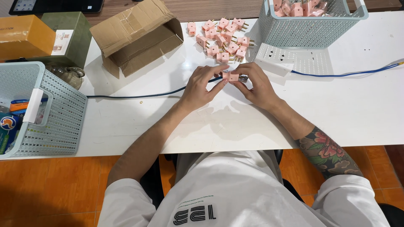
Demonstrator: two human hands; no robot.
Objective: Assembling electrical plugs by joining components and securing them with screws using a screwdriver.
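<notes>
Both the left hand (202, 86) and right hand (254, 84) pinch one small pink plastic two-pin plug (232, 77) over the dark blue cable (139, 95); steady fingertip grip likely serves best.

Beside one open cardboard box (136, 35) on the table (357, 105) lie about fourteen loose pink plugs (221, 38). Two pale mesh baskets (309, 23) stand there, and one dark cable (134, 96) runs below the box.
</notes>
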